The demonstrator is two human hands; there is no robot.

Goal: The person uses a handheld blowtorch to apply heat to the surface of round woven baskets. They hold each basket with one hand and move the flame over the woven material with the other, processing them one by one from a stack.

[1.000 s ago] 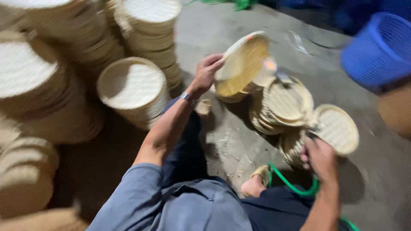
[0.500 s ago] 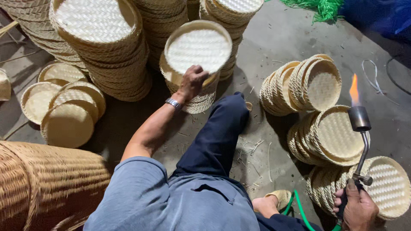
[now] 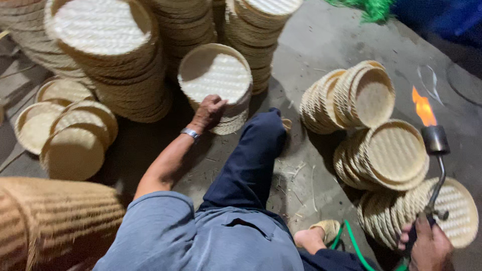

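Note:
My left hand (image 3: pixel 210 111) rests its fingers on the near rim of a round woven basket tray (image 3: pixel 216 74) that tops a short stack in front of me. My right hand (image 3: pixel 428 247) at the lower right grips the handle of a gas torch (image 3: pixel 436 150), held upright with an orange flame (image 3: pixel 423 107) burning at its tip. The torch stands just over leaning rows of woven trays (image 3: pixel 396 151) on my right. A metal bracelet (image 3: pixel 190 133) is on my left wrist.
Tall stacks of woven trays (image 3: pixel 115 65) fill the back left and centre. Loose trays (image 3: pixel 75 145) lie at the left, a large woven basket (image 3: pixel 50 216) at the lower left. A green hose (image 3: pixel 354 243) runs by my sandalled foot (image 3: pixel 321 233). Grey concrete floor (image 3: pixel 321 40).
My left hand carried a tray from the right and set it on the short stack, where it now rests. The torch stays upright in my right hand, still lit.

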